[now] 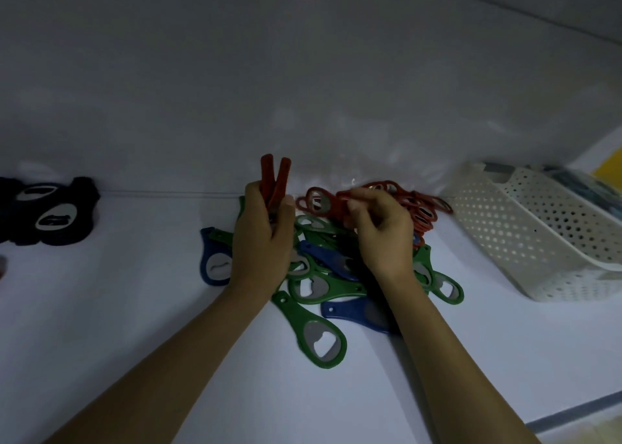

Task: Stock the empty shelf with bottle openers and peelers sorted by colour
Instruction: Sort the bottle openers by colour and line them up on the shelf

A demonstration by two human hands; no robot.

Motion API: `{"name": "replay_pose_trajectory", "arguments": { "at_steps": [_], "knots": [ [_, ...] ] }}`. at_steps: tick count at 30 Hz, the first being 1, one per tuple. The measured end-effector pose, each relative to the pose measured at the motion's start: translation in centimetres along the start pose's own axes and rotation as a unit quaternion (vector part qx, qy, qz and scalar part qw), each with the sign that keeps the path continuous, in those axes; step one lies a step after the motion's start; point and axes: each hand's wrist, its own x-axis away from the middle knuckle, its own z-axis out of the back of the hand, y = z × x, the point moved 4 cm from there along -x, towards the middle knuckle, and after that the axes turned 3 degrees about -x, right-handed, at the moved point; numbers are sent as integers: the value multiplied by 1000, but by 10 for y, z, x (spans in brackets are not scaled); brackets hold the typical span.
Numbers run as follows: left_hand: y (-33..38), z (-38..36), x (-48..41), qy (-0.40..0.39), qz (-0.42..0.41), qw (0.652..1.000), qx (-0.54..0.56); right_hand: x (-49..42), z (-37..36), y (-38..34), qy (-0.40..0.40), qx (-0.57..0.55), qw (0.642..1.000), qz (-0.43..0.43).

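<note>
A mixed heap of bottle openers lies on the white shelf (134,309): green ones (313,329), blue ones (353,312) and red ones (424,214) at the back. My left hand (261,238) grips a bundle of red openers (276,177), their handles sticking up above my fingers. My right hand (380,228) pinches another red opener (319,201) over the heap, just right of the left hand. A group of black openers (47,211) lies apart at the far left against the back wall.
A white perforated plastic basket (525,238) lies at the right end of the shelf, with a second one nested behind it. The shelf's back wall rises just beyond the heap. A single blue opener (213,258) lies left of my left hand.
</note>
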Motion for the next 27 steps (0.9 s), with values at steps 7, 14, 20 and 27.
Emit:
{"name": "replay_pose_trajectory", "arguments": {
  "at_steps": [7, 14, 20, 27],
  "knots": [
    [7, -10, 4, -98, -26, 994, -35, 1, -2, -10, -75, -265, 960, -57],
    [0, -7, 4, -103, -41, 991, -72, -5, -3, -2, -26, -146, 987, -60],
    [-2, -4, 2, -91, -5, 996, -9, -4, -18, 16, -180, 342, 920, 66],
    [-7, -3, 1, -69, 36, 997, 29, -4, -10, 9, -90, 242, 966, 21]
  ]
}}
